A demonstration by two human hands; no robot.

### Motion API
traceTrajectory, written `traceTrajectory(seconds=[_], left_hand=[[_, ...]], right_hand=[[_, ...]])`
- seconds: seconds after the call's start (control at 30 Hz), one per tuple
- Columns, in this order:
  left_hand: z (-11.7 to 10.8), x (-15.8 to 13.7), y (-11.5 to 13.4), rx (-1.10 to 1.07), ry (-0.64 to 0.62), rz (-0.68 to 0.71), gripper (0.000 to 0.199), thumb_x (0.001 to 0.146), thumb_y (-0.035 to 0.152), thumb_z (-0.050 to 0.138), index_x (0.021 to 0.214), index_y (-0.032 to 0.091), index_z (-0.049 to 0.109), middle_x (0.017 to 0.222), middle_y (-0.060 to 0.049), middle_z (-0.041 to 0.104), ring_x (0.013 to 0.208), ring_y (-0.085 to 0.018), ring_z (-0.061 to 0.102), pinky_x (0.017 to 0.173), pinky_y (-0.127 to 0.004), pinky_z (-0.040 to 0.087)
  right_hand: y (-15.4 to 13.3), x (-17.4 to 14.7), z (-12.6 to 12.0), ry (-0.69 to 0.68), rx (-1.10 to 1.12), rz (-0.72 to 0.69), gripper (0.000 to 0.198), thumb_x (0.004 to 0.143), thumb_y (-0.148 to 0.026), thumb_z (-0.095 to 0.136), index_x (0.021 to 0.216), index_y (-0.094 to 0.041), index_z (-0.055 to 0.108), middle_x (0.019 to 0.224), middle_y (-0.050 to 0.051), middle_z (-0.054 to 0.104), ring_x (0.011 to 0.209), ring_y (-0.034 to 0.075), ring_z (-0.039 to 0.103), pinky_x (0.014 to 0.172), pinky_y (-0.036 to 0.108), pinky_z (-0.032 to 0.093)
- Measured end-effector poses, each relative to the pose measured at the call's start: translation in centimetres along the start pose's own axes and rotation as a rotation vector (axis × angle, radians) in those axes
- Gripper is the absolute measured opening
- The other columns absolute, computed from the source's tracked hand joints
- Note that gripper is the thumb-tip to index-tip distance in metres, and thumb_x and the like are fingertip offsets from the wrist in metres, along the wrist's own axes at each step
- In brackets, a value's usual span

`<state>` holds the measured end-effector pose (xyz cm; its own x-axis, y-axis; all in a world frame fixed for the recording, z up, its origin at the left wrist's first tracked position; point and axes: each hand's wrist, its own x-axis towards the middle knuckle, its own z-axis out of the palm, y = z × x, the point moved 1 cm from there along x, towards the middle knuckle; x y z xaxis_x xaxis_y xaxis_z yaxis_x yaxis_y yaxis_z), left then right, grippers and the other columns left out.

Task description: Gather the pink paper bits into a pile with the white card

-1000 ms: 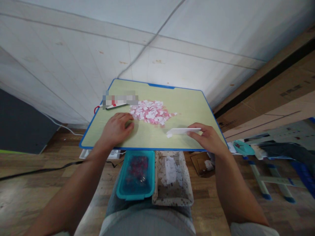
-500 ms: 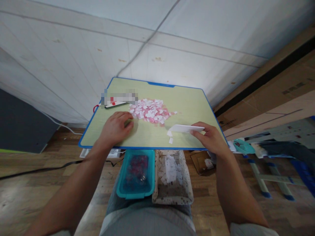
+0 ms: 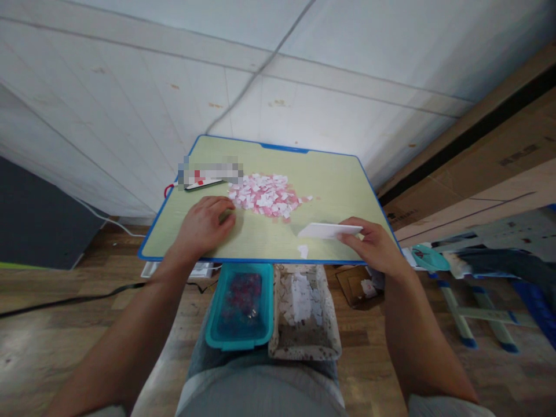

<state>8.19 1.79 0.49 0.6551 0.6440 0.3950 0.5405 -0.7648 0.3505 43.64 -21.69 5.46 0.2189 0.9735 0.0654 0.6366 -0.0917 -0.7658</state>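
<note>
My right hand (image 3: 373, 240) grips a flat white card (image 3: 324, 231) by its right end, thumb against fingers, holding it low over the table's near right part. Small white paper pieces (image 3: 303, 251) lie on the tabletop just below the card's left end. My left hand (image 3: 207, 221) rests on the left side of the table, fingers loosely bent and the thumb apart from them, with nothing visible between. Just past its fingertips spreads a heap of small white and pink paper pieces (image 3: 267, 196).
The table (image 3: 330, 174) has a pale top and blue rim, against a white wall. A phone-like device (image 3: 204, 185), partly blurred, lies at its left. On my lap sit a teal tub (image 3: 212, 336) and a speckled bin (image 3: 304, 352) with white pieces. Cardboard boxes (image 3: 478, 168) stand right.
The card in my right hand has moved slightly downward, and the paper pieces below its left end have shifted closer together toward the near edge. My left hand stays put.
</note>
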Motion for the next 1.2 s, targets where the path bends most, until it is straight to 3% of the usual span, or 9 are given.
traceTrajectory(seconds=[0.13,0.27,0.37,0.5,0.63,0.8,0.93,1.03,1.2], left_hand=[[0.0,0.0,0.0,0.004,-0.003,0.002,0.029,0.093,0.033,0.056,0.114,0.021,0.072,0.123,-0.011,0.072,0.12,-0.028,0.063,0.112,-0.047,0.046],[0.0,0.0,0.1,-0.003,-0.005,-0.015,0.029,0.092,0.033,0.057,0.114,0.021,0.072,0.124,-0.011,0.072,0.121,-0.029,0.063,0.112,-0.048,0.045],[0.0,0.0,0.1,-0.014,-0.008,-0.021,0.03,0.091,0.033,0.057,0.114,0.021,0.073,0.125,-0.011,0.072,0.121,-0.029,0.063,0.113,-0.048,0.045],[-0.1,0.0,0.2,-0.012,-0.01,-0.017,0.031,0.092,0.034,0.056,0.114,0.021,0.072,0.124,-0.011,0.072,0.121,-0.029,0.062,0.113,-0.048,0.045],[0.0,0.0,0.1,-0.005,-0.014,-0.026,0.03,0.092,0.034,0.057,0.114,0.023,0.072,0.124,-0.01,0.072,0.121,-0.029,0.062,0.112,-0.048,0.046],[0.0,0.0,0.1,-0.006,-0.012,-0.032,0.03,0.091,0.034,0.057,0.114,0.022,0.072,0.124,-0.01,0.072,0.121,-0.029,0.062,0.112,-0.048,0.046],[0.0,0.0,0.1,-0.003,-0.007,-0.026,0.029,0.093,0.034,0.055,0.113,0.021,0.072,0.124,-0.01,0.072,0.121,-0.029,0.062,0.113,-0.048,0.045],[0.0,0.0,0.1,0.004,-0.004,-0.021,0.029,0.093,0.034,0.055,0.113,0.021,0.072,0.125,-0.011,0.072,0.122,-0.028,0.062,0.113,-0.047,0.045],[0.0,0.0,0.1,0.008,0.003,-0.014,0.028,0.093,0.033,0.056,0.113,0.022,0.072,0.124,-0.01,0.072,0.121,-0.029,0.062,0.112,-0.048,0.046]], right_hand=[[-0.2,-0.4,0.0,-0.111,0.038,0.033,0.016,0.089,-0.036,0.069,0.095,-0.023,0.076,0.088,0.002,0.072,0.082,0.021,0.062,0.073,0.032,0.045],[-0.6,-0.6,-0.1,-0.054,0.043,0.013,0.014,0.089,-0.034,0.07,0.095,-0.022,0.074,0.09,0.002,0.07,0.083,0.021,0.06,0.073,0.031,0.044],[-0.8,-0.7,0.0,-0.14,0.069,0.04,0.012,0.089,-0.032,0.069,0.093,-0.022,0.074,0.086,0.001,0.069,0.081,0.02,0.059,0.072,0.031,0.043],[-0.7,-0.8,-0.3,-0.088,0.062,0.042,0.011,0.088,-0.031,0.069,0.092,-0.022,0.074,0.083,0.001,0.068,0.078,0.02,0.058,0.07,0.031,0.042],[-0.5,-0.9,-0.7,-0.155,0.05,0.064,0.013,0.087,-0.031,0.067,0.089,-0.023,0.076,0.083,0.002,0.071,0.079,0.022,0.062,0.073,0.034,0.046],[-0.2,-1.0,-0.9,-0.053,0.018,0.055,0.016,0.087,-0.035,0.067,0.092,-0.023,0.076,0.084,0.002,0.072,0.079,0.022,0.061,0.071,0.033,0.045],[0.0,-1.2,-0.9,-0.127,0.088,0.096,0.016,0.087,-0.036,0.069,0.09,-0.022,0.075,0.079,0.002,0.069,0.073,0.02,0.058,0.066,0.031,0.043],[0.8,-0.6,-1.0,0.013,0.143,0.123,0.02,0.084,-0.041,0.074,0.091,-0.021,0.074,0.08,0.001,0.069,0.072,0.02,0.058,0.065,0.03,0.044],[4.3,2.2,-1.5,0.479,0.094,0.187,0.032,0.081,-0.046,0.074,0.101,-0.02,0.074,0.085,0.002,0.073,0.07,0.021,0.061,0.065,0.032,0.047]])
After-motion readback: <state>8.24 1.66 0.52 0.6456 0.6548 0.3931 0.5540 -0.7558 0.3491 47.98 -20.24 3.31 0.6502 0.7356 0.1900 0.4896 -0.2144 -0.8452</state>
